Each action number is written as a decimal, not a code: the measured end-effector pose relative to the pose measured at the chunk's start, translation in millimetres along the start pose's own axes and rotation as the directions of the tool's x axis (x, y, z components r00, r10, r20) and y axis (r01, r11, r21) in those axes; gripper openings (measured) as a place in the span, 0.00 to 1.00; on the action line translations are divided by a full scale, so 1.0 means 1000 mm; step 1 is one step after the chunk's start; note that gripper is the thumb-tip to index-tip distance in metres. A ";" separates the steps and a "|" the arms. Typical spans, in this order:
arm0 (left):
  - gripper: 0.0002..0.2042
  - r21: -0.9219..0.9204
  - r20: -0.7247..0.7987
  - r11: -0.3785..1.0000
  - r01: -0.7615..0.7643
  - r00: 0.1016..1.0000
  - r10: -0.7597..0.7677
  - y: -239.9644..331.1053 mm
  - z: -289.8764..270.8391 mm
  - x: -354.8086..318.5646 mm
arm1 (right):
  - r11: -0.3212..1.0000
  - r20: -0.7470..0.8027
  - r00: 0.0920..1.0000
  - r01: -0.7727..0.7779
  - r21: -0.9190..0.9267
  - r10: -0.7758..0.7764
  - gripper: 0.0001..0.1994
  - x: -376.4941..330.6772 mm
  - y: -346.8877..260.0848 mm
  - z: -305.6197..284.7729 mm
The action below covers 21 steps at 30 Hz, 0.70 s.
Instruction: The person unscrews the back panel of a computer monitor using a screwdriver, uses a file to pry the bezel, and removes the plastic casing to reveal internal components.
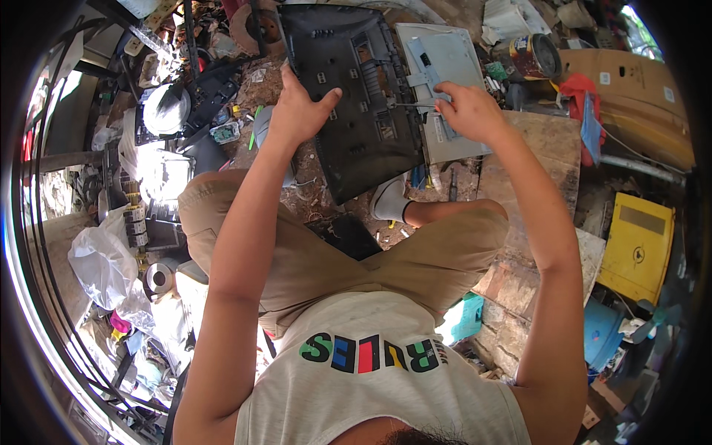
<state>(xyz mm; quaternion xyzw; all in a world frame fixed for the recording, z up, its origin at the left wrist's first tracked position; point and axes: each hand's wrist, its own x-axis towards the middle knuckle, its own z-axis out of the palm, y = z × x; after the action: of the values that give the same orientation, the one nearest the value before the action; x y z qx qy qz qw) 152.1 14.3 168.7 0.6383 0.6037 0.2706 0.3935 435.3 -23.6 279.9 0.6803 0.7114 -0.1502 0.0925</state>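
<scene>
A black plastic housing [363, 141], like the back shell of a flat screen, stands tilted in front of my knees. My left hand [302, 107] grips its left edge, thumb spread over the inner face and the other fingers mostly hidden. In my right hand [469, 111] is a thin metal tool, seemingly a screwdriver [415, 104], its handle mostly covered by my fingers. Its shaft points left and reaches the housing's right side, by the slotted openings; whether the tip touches is too small to tell. Under my right hand lies a flat grey metal panel [454, 65].
Beyond the grey panel lies a large tin can [528, 56]. Cardboard boxes [619, 74] and a yellow case [636, 241] are on the right, near wooden boards [530, 159]. Scrap parts, a white plastic bag [102, 265] and a tape roll [158, 278] crowd the left.
</scene>
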 end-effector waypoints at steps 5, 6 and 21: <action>0.52 -0.001 0.039 1.000 0.013 0.999 -0.013 0.000 -0.002 0.000 | 0.986 -0.144 0.976 0.154 -0.065 -0.162 0.13 -0.012 0.035 0.027; 0.52 -0.004 0.057 1.000 0.017 0.998 -0.017 0.000 -0.002 0.000 | 0.981 -0.163 0.986 0.053 0.187 -0.022 0.13 -0.014 0.043 0.039; 0.48 -0.196 -0.024 0.971 0.135 0.989 -0.143 -0.029 0.013 0.010 | 0.798 0.030 0.912 -0.373 0.473 0.409 0.24 0.048 -0.029 0.105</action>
<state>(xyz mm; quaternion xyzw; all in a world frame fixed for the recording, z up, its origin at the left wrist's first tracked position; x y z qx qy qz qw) 148.3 20.2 136.5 0.5479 0.6251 0.3120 0.4602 395.8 -15.5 167.5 0.8191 0.5008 -0.2703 -0.0718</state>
